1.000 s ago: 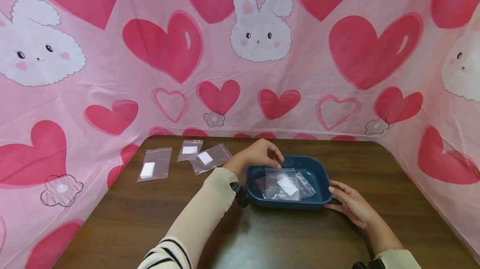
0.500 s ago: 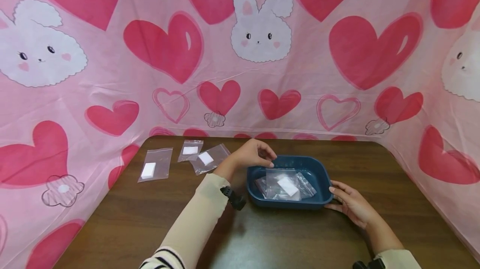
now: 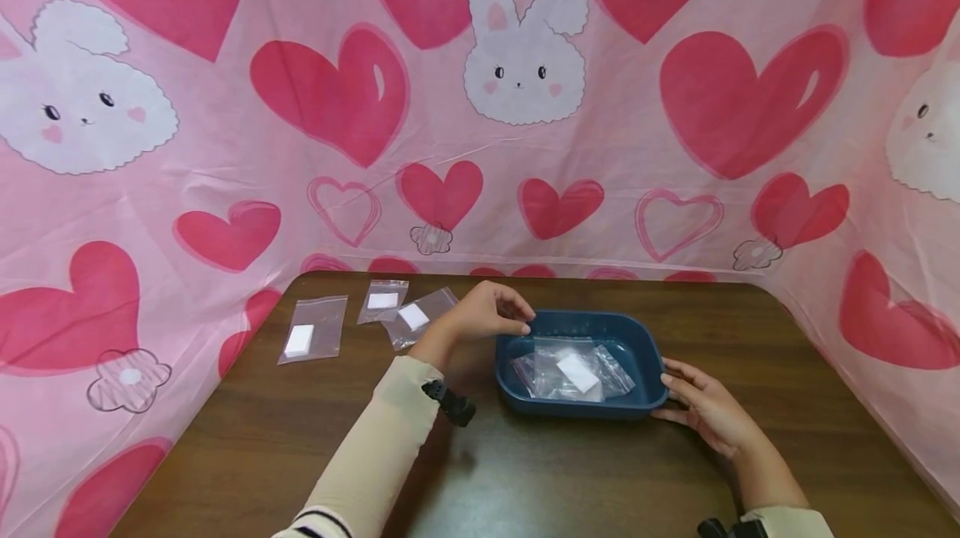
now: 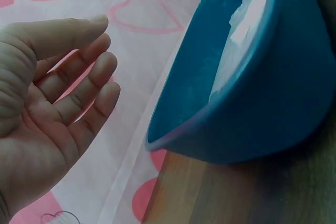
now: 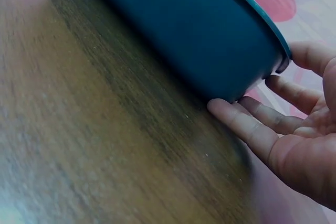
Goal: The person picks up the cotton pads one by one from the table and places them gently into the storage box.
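My left hand (image 3: 480, 317) hovers at the left end of a blue plastic basin (image 3: 581, 410), fingers loosely bent and nothing between them. The left wrist view shows a gap between these fingertips (image 4: 109, 94) and the basin. Inside lie several clear zip bags (image 3: 551, 367), the top one with a white block (image 3: 577, 372) in it. At the basin's right end, my right hand (image 3: 705, 409) holds on, thumb at the rim and fingers low along the outer wall. The right wrist view has its fingertips (image 5: 220, 107) against the basin's lower edge.
Three zip bags with white blocks lie at the table's back left: one apart (image 3: 318, 329), a small one (image 3: 384, 300) and one beside it (image 3: 412, 319), partly behind my left hand. A pink cloth (image 3: 615, 138) with hearts and rabbits hangs around the brown table (image 3: 570, 480).
My left hand has drawn back to the left from over the basin toward its left rim. The right hand, the basin and the bags have stayed put.
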The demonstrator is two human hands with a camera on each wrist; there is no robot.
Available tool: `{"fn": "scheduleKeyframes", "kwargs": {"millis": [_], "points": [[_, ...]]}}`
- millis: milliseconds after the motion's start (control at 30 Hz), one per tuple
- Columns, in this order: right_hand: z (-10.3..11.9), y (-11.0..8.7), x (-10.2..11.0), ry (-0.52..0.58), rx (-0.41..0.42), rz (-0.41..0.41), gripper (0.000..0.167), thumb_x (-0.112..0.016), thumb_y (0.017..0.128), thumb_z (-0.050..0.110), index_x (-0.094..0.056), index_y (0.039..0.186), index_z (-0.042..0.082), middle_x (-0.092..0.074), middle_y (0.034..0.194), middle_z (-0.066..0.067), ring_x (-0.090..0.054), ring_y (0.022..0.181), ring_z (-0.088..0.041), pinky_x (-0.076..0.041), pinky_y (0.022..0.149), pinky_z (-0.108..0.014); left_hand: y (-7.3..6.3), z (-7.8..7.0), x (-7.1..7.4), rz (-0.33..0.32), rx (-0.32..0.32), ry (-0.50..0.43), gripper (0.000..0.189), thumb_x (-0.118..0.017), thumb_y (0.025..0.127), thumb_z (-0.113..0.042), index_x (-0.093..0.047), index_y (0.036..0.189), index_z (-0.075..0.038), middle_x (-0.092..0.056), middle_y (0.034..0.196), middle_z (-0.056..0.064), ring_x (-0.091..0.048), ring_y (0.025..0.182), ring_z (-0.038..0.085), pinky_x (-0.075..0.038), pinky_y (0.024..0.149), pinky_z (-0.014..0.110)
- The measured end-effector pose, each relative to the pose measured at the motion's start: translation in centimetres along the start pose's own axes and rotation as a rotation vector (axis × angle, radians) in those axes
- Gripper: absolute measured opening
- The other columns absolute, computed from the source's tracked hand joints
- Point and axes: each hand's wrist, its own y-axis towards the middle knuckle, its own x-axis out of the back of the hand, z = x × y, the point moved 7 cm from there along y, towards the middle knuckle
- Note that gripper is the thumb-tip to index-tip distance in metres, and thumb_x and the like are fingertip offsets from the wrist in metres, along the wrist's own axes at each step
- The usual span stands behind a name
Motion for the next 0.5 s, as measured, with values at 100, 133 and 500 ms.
{"fn": "scheduleKeyframes", "kwargs": {"millis": [100,133,500], "points": [[-0.1,0.0,0.0,0.022,0.000,0.004,0.040,-0.049,0.103,0.017,-0.044,0.140,0.001,-0.058,0.120,0.001,-0.063,0.102,-0.017,-0.054,0.084,-0.048,-0.4,0.2,0.2,0.000,0.010,0.014,0.018,-0.079,0.082,-0.009,-0.075,0.098,-0.002,-0.073,0.095,0.010,-0.066,0.084,0.017,-0.055,0.079,0.029],[-0.1,0.0,0.0,0.027,0.003,0.009,0.039,-0.049,0.103,0.016,-0.046,0.139,0.003,-0.058,0.119,0.001,-0.063,0.102,-0.017,-0.054,0.084,-0.048,-0.5,0.3,0.2,0.001,0.015,0.014,0.018,-0.079,0.082,-0.009,-0.075,0.098,-0.002,-0.073,0.095,0.011,-0.066,0.084,0.017,-0.055,0.079,0.029],[0.0,-0.4,-0.5,0.081,0.099,0.161,0.032,-0.045,0.103,0.007,-0.054,0.133,0.018,-0.061,0.122,0.005,-0.064,0.105,-0.018,-0.055,0.084,-0.046,-1.8,0.9,0.7,-0.007,0.027,-0.017,0.016,-0.078,0.082,-0.010,-0.075,0.097,-0.007,-0.071,0.100,0.017,-0.067,0.086,0.017,-0.056,0.080,0.030]]}}
